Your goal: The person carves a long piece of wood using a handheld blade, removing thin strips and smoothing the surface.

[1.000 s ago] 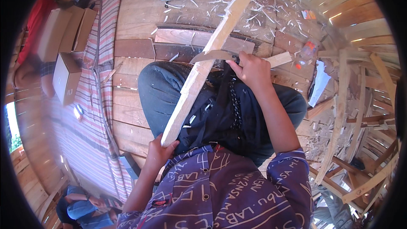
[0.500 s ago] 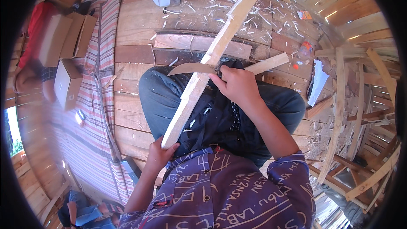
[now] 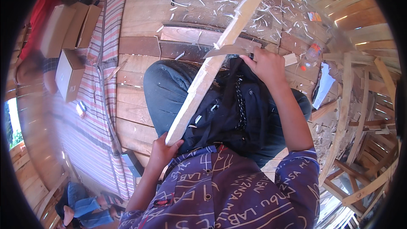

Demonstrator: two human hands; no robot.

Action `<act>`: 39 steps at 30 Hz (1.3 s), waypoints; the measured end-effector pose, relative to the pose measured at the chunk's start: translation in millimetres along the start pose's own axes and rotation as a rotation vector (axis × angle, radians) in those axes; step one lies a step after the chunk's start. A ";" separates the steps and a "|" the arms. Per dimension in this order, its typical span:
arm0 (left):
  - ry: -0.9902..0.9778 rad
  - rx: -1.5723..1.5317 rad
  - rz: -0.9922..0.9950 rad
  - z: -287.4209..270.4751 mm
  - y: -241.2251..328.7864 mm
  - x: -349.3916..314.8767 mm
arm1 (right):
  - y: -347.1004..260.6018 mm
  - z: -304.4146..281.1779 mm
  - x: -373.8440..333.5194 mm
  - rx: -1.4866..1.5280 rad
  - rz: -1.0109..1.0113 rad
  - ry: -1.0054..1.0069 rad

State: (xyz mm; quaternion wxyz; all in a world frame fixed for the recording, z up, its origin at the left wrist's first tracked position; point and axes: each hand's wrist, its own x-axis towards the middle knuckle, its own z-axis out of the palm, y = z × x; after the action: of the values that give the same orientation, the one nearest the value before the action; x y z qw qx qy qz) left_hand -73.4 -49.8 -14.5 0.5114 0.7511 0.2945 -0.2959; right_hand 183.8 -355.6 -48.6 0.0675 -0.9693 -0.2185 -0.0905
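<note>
Head view: the work in hand looks like shaving a long pale wooden stave [image 3: 214, 65], which runs from the person's lap up toward one o'clock across a dark cloth on the knees. The left hand [image 3: 163, 152], at seven o'clock from the picture's centre, is curled tight around the stave's lower end, bracing it. The right hand [image 3: 265, 65], at two o'clock, is closed on the handle of a curved grey metal blade [image 3: 227, 51], whose edge lies against the stave's right side. The next stroke probably calls for a firm brace and a shallow blade angle. Pale wood chips [image 3: 237, 4] litter the brown plank floor [image 3: 140, 12] at twelve o'clock.
</note>
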 end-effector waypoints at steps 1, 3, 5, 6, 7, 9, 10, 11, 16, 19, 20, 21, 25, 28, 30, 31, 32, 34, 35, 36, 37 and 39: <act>-0.004 0.007 -0.001 -0.5 -0.5 0.2 | 4.0 -1.0 -1.9 -0.014 0.029 0.001; -0.008 0.001 -0.006 0.3 0.3 1.0 | -0.6 -7.8 -3.2 0.038 0.099 -0.029; -0.014 0.012 -0.001 2.1 4.7 1.3 | -11.5 -1.4 -9.4 0.070 0.145 -0.052; -0.013 0.025 0.002 1.9 8.8 -0.6 | -18.5 2.6 -13.6 0.176 0.177 -0.022; -0.011 0.038 0.004 2.4 11.5 -1.5 | -21.2 6.8 -19.8 0.288 0.219 -0.033; 0.021 0.044 0.012 4.4 0.9 0.6 | -35.0 -3.0 -23.5 0.627 0.424 -0.215; 0.037 0.046 0.016 4.6 -2.2 1.5 | -36.7 -3.0 -20.3 0.654 0.417 -0.230; 0.035 0.047 0.017 4.9 -1.2 1.5 | -34.9 -3.7 -18.9 0.670 0.417 -0.246; 0.015 0.049 0.028 -0.3 6.6 0.4 | -49.8 -17.6 -12.7 0.309 0.184 -0.079; 0.026 0.044 0.034 0.1 0.1 3.0 | -55.6 -22.3 -4.4 0.219 0.082 -0.055; 0.036 0.026 0.021 1.9 5.2 -0.7 | -52.8 -21.9 -2.0 0.178 0.064 -0.050; 0.034 0.035 0.028 0.9 3.6 0.1 | -45.3 -20.5 1.9 0.138 0.045 -0.045; 0.027 0.045 0.036 2.7 -0.5 0.8 | -10.7 -8.2 8.1 0.001 0.072 -0.026; 0.040 0.044 0.026 2.7 -5.1 2.0 | -12.0 -0.6 4.0 0.052 0.125 -0.026; 0.043 0.040 0.014 3.5 -6.9 3.0 | -19.0 0.7 -0.6 0.142 0.180 -0.013; 0.044 0.036 0.006 3.8 -7.0 2.9 | -26.9 3.1 -4.8 0.208 0.213 -0.005; 0.045 0.032 0.002 4.9 -6.4 2.9 | -33.7 4.8 -7.9 0.273 0.245 0.007; 0.046 0.021 0.008 7.1 -4.4 0.3 | -45.5 8.5 -10.5 0.621 0.459 -0.186; 0.051 0.017 0.013 6.9 -2.5 -0.3 | -49.9 9.3 -10.3 0.798 0.562 -0.280; 0.046 0.019 0.032 6.9 -2.3 0.3 | -52.6 8.3 -13.0 0.892 0.576 -0.268; 0.042 0.021 0.050 6.8 -2.8 1.4 | -50.8 8.9 -14.5 0.887 0.570 -0.279; 0.030 0.027 0.059 4.5 -0.8 1.9 | -49.1 8.4 -17.5 0.882 0.563 -0.301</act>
State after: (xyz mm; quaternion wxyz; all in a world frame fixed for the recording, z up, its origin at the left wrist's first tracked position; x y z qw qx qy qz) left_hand -73.4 -53.5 -17.7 0.5054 0.7706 0.2759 -0.2733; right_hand 148.1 -317.4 -55.9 0.4573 -0.8724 0.0251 0.1709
